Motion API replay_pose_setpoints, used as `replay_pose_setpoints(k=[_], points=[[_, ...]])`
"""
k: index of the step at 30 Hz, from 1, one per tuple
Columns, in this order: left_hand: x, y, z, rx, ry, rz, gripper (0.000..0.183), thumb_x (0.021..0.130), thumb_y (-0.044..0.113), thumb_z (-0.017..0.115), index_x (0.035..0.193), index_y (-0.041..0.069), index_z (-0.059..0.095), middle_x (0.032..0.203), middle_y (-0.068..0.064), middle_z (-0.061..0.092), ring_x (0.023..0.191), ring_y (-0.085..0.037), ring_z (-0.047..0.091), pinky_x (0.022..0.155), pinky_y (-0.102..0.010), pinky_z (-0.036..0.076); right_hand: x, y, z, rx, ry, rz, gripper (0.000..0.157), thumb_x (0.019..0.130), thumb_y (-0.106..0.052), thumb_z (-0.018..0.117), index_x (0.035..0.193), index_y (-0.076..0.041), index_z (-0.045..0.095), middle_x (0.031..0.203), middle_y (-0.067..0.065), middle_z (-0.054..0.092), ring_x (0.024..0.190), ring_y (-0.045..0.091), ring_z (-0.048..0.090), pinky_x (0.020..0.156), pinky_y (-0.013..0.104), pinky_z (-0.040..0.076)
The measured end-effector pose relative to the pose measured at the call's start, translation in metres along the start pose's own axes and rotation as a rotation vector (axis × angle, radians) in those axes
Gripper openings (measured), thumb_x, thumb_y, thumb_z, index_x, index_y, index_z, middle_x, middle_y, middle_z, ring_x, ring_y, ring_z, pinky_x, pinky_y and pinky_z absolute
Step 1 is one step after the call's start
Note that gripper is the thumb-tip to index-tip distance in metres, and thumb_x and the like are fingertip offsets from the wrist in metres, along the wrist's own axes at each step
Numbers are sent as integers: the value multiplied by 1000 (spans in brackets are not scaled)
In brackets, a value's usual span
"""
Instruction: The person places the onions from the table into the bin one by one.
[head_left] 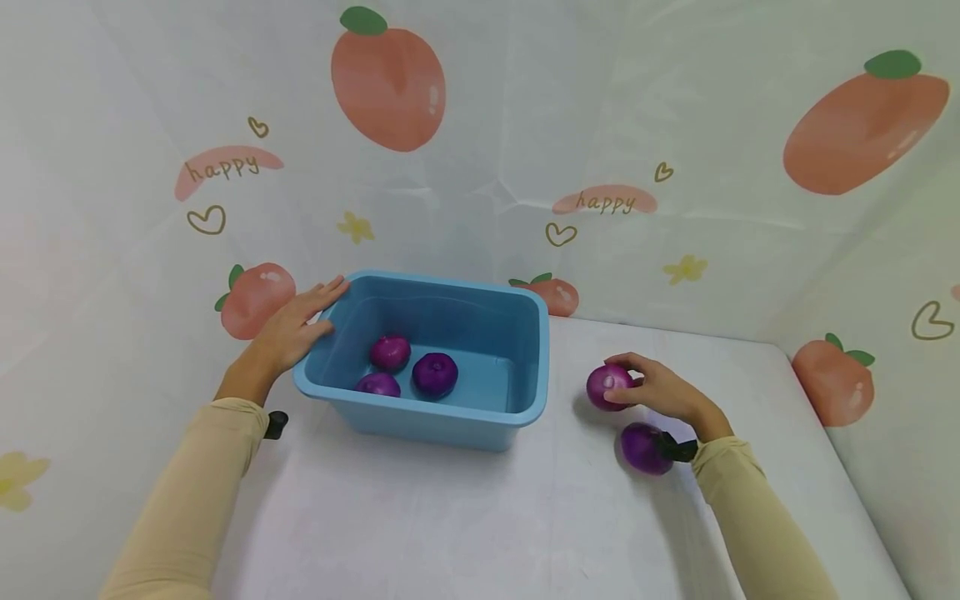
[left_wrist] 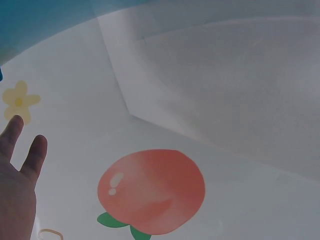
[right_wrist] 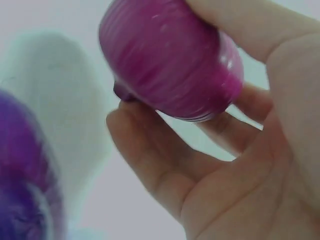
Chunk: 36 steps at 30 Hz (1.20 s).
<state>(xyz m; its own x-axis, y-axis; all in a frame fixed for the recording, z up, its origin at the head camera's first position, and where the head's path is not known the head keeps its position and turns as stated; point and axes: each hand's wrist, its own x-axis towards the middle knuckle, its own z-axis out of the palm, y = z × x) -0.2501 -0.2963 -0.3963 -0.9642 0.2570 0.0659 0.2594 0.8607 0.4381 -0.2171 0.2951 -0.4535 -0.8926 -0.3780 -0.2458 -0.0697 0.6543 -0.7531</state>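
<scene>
My right hand (head_left: 663,390) grips a glossy red onion (head_left: 606,387) between thumb and fingers, right of the basin. In the right wrist view the onion (right_wrist: 165,60) shows fine streaks and a small dark tip, with fingers curled beneath it. A darker purple round vegetable (head_left: 643,448) lies on the table below that hand, partly behind the wrist strap. On the left end rim of a light blue basin (head_left: 427,425) rests my left hand (head_left: 288,333), its fingers extended. The left wrist view shows two fingers of that hand (left_wrist: 20,170), spread and straight.
Inside the basin sit two magenta onions (head_left: 390,353) and a darker purple round vegetable (head_left: 435,374); the front wall partly hides one onion. A white cloth covers the table (head_left: 420,525). Behind stands a white backdrop (head_left: 495,100) printed with fruit, hearts and flowers.
</scene>
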Motion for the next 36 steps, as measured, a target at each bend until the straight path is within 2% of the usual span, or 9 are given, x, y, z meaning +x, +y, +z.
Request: replay_pose_setpoints(k=[4,7,16,20,26,30,36], points=[[0,0,0,4,0,-3,66,99,30,42,163,31,24,171,-3,24,157,-45,20,115,-78,24,0,-7,-3,25,47,-52,61,94,-37,71,147,-15,49,138,16,59,120,34,68,94,34,54],[0,0,0,3,-2,-2,66,99,30,42,163,31,24,171,-3,24,157,-45,20,115,-78,25,-1,-14,-7,32,75,-58,56,95,-39,69,145,-19,51,136,14,62,120,34,68,95,36,53],[0,-1,-2,-6,3,-1,66,99,30,42,162,32,25,171,-1,24,158,-43,20,115,-78,24,2,-44,-19,26,112,-96,52,97,-38,67,144,-20,52,139,12,60,123,36,66,95,39,52],[-1,-1,-1,-11,3,4,65,99,30,42,162,33,26,171,-1,25,158,-42,20,116,-78,23,3,-65,-25,34,122,-128,52,97,-36,67,144,-20,52,137,12,60,121,35,66,94,38,53],[0,-1,-1,-14,6,16,65,99,30,42,162,32,26,170,-2,26,157,-44,21,115,-79,24,9,-102,-33,12,122,-219,52,97,-32,67,144,-15,52,133,13,62,118,36,67,91,37,59],[-1,-2,-1,-12,7,11,65,100,30,41,162,32,26,171,-2,26,157,-45,21,114,-79,24,18,-124,-35,12,109,-265,49,97,-33,66,142,-18,53,135,11,61,119,35,67,91,36,59],[-1,-1,-1,-12,1,12,64,100,30,40,162,31,25,171,-3,26,157,-46,20,114,-80,23,36,-150,-31,39,83,-293,51,96,-34,67,143,-20,53,137,9,60,123,34,64,93,41,59]])
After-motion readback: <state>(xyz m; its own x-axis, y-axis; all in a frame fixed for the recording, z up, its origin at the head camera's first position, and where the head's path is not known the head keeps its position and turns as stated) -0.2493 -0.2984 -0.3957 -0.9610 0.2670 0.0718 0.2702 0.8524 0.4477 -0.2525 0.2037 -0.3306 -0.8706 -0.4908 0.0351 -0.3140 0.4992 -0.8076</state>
